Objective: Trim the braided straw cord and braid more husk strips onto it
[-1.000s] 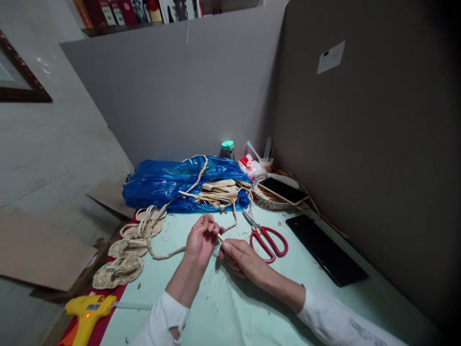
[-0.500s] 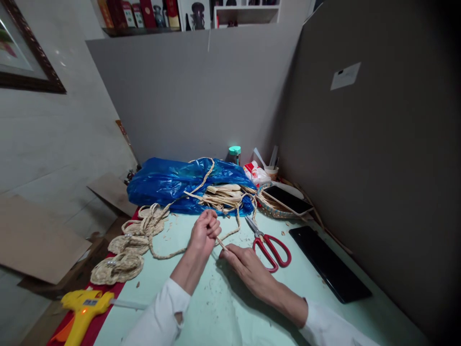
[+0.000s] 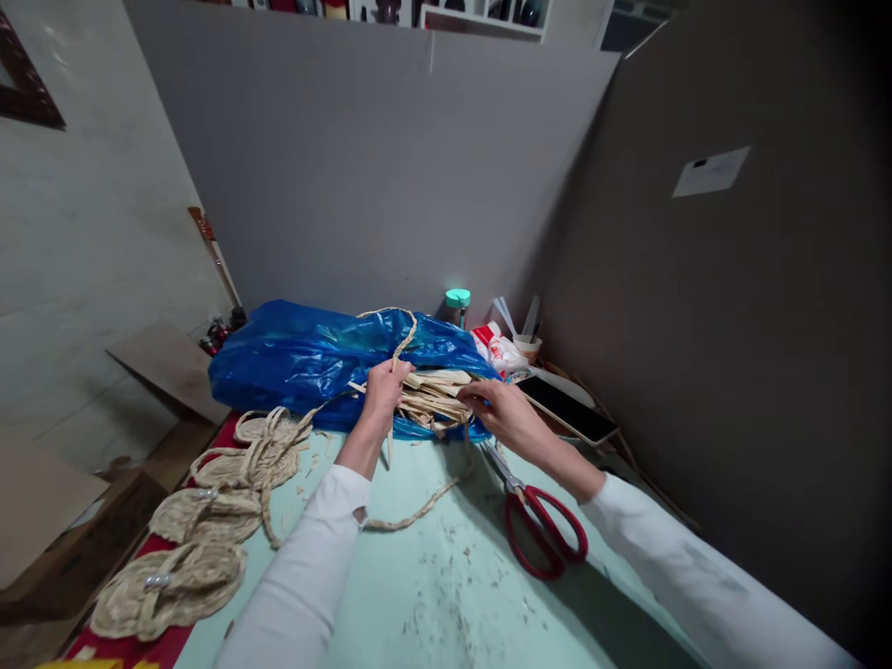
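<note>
My left hand (image 3: pixel 382 398) is closed around a pale straw strip (image 3: pixel 390 448), whose end hangs below the fist. A braided straw cord (image 3: pixel 413 327) runs over the blue plastic bag (image 3: pixel 299 353) down to that hand. At the bag's mouth lies a bundle of dry straw strips (image 3: pixel 436 395). My right hand (image 3: pixel 496 409) reaches to the bundle's right end with fingers curled together; what is between them is hidden. Red-handled scissors (image 3: pixel 544 530) lie below my right forearm. More braided cord (image 3: pixel 418 516) trails across the table.
Several woven straw sandals (image 3: pixel 205 516) line the table's left side on red cloth. At the right back, a dark-screened tablet (image 3: pixel 568 409) rests tilted. Behind stand a green-lidded jar (image 3: pixel 457 299), a red-and-white packet (image 3: pixel 496 348) and a small cup (image 3: pixel 528 346). Grey panels (image 3: pixel 362 158) enclose the back and right.
Both hands have moved forward and apart, from the strand held between them to the straw bundle at the bag. The view has shifted; the yellow glue gun is nearly out of frame.
</note>
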The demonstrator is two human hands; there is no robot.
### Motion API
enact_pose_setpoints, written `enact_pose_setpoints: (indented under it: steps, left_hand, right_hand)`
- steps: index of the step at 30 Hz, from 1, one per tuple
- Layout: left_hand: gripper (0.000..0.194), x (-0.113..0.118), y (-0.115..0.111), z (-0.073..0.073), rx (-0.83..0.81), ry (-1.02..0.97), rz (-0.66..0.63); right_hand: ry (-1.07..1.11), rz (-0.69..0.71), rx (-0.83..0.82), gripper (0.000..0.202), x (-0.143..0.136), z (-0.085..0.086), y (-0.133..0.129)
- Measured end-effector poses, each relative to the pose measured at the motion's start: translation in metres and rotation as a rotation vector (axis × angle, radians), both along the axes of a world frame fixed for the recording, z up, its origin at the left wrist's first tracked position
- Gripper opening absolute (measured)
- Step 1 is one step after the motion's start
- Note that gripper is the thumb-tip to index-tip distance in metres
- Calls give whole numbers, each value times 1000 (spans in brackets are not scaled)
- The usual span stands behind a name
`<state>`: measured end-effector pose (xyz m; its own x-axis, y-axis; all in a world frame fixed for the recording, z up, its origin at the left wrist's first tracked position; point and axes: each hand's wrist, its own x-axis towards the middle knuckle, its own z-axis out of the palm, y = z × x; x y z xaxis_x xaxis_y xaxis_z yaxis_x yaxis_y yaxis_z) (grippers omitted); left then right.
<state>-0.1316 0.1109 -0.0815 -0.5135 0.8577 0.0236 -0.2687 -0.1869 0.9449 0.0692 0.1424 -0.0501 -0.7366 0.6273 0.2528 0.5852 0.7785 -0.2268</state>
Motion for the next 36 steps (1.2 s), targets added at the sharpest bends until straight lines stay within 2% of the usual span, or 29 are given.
enact_pose_setpoints:
  steps: [3,7,11,17,24,27,31,36]
  left_hand:
    - [18,-8,11,-10,-20,42,35]
    - [17,-22,17,-22,-44,81,64]
    - [19,-31,17,-34,-69,117,78]
    - [18,-35,21,-47,-93,217,87]
    - [11,-28,24,-50,-89,419,72]
    - [18,-17,22,-48,-104,551,11]
    - [27,-6,18,-46,-190,733,-62]
    - [29,-4,17,-47,-307,903,-45]
  right_hand:
    - [-111,-46,70,27,-27,-11,31]
    - [-231,-82,136,24,-47,-27,56]
    - [-274,-61,179,19,-49,-31,70]
    - [-224,-49,162,24,-43,-28,84]
    - [-100,-50,81,27,-40,-26,87]
    - [-76,-32,27,28,-39,-25,87]
    - [-75,-17,-31,15,-34,-27,90]
    - [46,-60,-82,16,-23,-28,97]
